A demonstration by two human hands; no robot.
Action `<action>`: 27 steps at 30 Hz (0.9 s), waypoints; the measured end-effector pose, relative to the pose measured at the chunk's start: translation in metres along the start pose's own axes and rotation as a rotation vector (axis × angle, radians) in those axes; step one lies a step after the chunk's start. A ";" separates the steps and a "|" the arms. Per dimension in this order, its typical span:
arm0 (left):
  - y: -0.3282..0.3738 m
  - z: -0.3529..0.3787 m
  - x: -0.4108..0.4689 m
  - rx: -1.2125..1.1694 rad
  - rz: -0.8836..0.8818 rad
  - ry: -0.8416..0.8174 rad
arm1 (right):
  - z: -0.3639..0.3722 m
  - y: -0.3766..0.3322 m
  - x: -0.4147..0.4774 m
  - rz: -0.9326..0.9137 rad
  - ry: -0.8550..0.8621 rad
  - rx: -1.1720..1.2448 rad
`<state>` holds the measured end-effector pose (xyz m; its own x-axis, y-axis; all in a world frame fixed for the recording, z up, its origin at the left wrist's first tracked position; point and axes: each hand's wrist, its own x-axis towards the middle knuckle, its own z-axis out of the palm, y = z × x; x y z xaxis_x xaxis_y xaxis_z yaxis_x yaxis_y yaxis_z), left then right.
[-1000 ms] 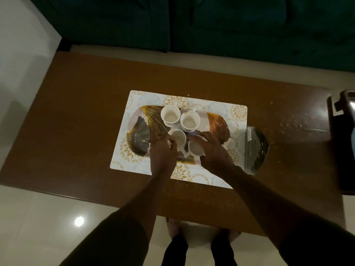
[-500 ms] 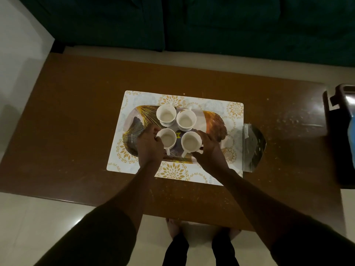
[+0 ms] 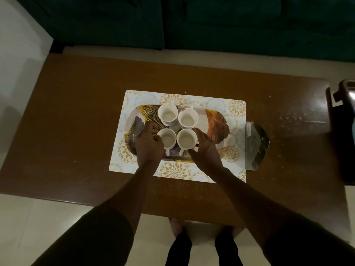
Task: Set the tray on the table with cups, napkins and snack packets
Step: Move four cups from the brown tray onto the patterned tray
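An oval tray (image 3: 217, 123) with a gold leaf pattern lies on a white placemat (image 3: 237, 108) with gold flowers, in the middle of the brown table (image 3: 76, 121). Several white cups stand on the tray in a square: two at the back (image 3: 167, 113) (image 3: 187, 118), two at the front. My left hand (image 3: 148, 144) wraps the front left cup (image 3: 167, 139). My right hand (image 3: 206, 148) wraps the front right cup (image 3: 186, 139). Both front handles point toward me. No napkins show.
A clear shiny packet (image 3: 256, 145) lies just off the placemat's right edge. A dark appliance (image 3: 343, 131) stands at the table's right end. A dark green sofa (image 3: 192, 22) runs behind the table. My bare feet show below the near edge.
Both hands have slid outward and back off the tops of the two front cups to their sides. The cups now stand fully uncovered on the tray.
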<state>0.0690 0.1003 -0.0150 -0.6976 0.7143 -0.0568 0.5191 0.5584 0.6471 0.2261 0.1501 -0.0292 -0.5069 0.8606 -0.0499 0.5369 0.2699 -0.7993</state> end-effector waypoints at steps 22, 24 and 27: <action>0.015 -0.006 0.043 0.051 0.026 -0.316 | -0.019 -0.003 0.063 0.175 -0.023 -0.167; 0.014 -0.007 0.045 0.069 0.044 -0.317 | -0.019 -0.005 0.062 0.187 -0.024 -0.142; 0.015 -0.012 0.046 0.051 0.086 -0.307 | -0.023 -0.007 0.062 0.197 0.029 -0.165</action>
<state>0.0383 0.1365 0.0015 -0.4724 0.8492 -0.2358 0.5992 0.5057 0.6207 0.2067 0.2118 -0.0127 -0.3634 0.9149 -0.1756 0.7269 0.1606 -0.6676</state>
